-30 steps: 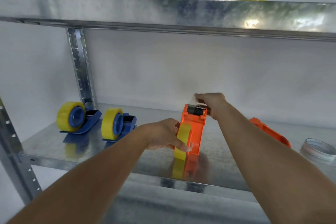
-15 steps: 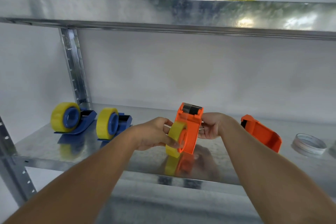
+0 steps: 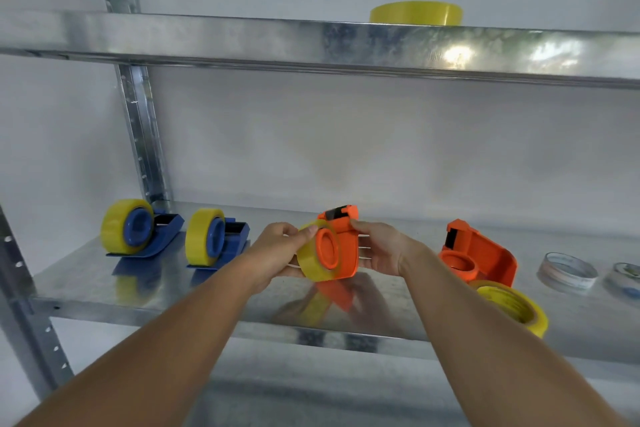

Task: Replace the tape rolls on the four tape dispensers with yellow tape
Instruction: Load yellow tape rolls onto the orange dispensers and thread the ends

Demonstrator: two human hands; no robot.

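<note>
Orange dispenser (image 3: pixel 344 248): held above the lower shelf (image 3: pixel 138 284) | left hand (image 3: pixel 277 253): closed around yellow roll (image 3: pixel 313 262) seated on hub | right hand (image 3: pixel 379 250): clasped on dispenser's far side

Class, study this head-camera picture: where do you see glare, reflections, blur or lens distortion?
Head view: bright glare patches on the upper shelf front edge; the lower shelf mirrors the held orange dispenser and the blue dispensers; the forearms blur near the bottom edge; the wide lens bends the metal upright and tilts the shelf lines.
</note>
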